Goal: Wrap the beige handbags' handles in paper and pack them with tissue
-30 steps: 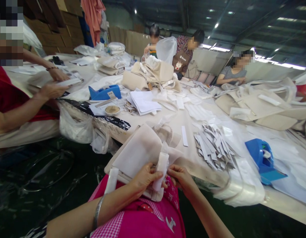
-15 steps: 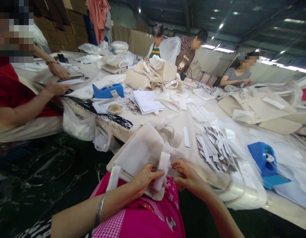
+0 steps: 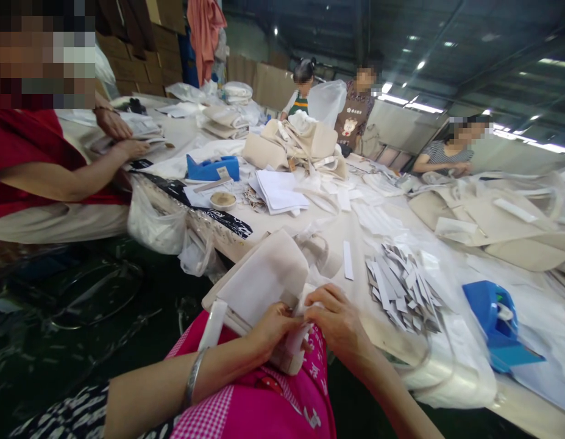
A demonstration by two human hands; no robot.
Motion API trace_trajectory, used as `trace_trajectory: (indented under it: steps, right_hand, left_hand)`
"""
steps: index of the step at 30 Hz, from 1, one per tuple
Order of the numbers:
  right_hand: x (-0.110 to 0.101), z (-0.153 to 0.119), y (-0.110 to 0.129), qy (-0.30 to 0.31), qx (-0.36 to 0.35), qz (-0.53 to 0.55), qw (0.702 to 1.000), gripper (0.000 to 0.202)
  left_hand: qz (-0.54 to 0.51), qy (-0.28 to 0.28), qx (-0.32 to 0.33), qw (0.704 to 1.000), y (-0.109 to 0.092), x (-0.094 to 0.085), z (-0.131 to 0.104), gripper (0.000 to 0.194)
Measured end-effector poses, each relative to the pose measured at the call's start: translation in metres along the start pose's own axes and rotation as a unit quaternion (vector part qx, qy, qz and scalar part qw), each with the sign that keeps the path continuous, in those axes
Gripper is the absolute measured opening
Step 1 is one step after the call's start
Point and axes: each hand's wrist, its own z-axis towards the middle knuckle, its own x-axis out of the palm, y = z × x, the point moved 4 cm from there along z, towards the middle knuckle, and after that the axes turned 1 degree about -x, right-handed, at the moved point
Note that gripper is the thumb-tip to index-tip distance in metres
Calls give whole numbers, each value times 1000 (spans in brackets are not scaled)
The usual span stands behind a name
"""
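A cream bag [image 3: 268, 274] leans between my lap and the table's edge, its strap [image 3: 213, 326] hanging over my left forearm. My left hand [image 3: 275, 332] is closed on a whitish wrapped strip [image 3: 295, 341] at the bag's lower right. Right beside it, my right hand [image 3: 330, 314] pinches the upper part of that strip, its fingertips close to my left thumb. The fingertips of both hands partly cover the strip.
Grey-white strips [image 3: 401, 283] lie piled on the table right of my hands. Blue tape dispensers stand at right [image 3: 497, 323] and back left [image 3: 213, 168]. More bags [image 3: 506, 219] lie at right. A person in red [image 3: 44, 164] works at left; others are behind the table.
My right hand has moved left and up onto the wrapped strip, beside my left hand. The camera view has shifted slightly. The person at left has moved their hands a little.
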Motion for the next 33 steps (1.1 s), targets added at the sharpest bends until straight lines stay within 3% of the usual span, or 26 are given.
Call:
trace_trajectory:
  steps: [2, 4, 11, 17, 22, 27, 33]
  right_hand:
    - [9, 10, 0, 36, -57, -31, 997, 22]
    - [18, 17, -5, 67, -71, -36, 995, 21]
    - [26, 20, -17, 107, -21, -11, 994, 18]
    - [30, 26, -21, 144, 32, 10, 989, 19]
    - [30, 33, -22, 169, 95, -11, 981, 20]
    - [25, 48, -18, 235, 118, -46, 964, 39]
    - [28, 71, -13, 363, 117, -176, 907, 13]
  left_hand:
    - [5, -7, 15, 1000, -1, 2, 0, 23]
    - [10, -17, 21, 1000, -1, 3, 0, 18]
    - [20, -4, 35, 999, -2, 1, -6, 27]
    - [0, 15, 46, 999, -5, 2, -9, 57]
    - [-30, -16, 49, 998, 1, 0, -3, 50]
    - [-40, -17, 54, 998, -3, 2, -3, 49]
    - [-27, -24, 43, 998, -7, 3, -9, 42]
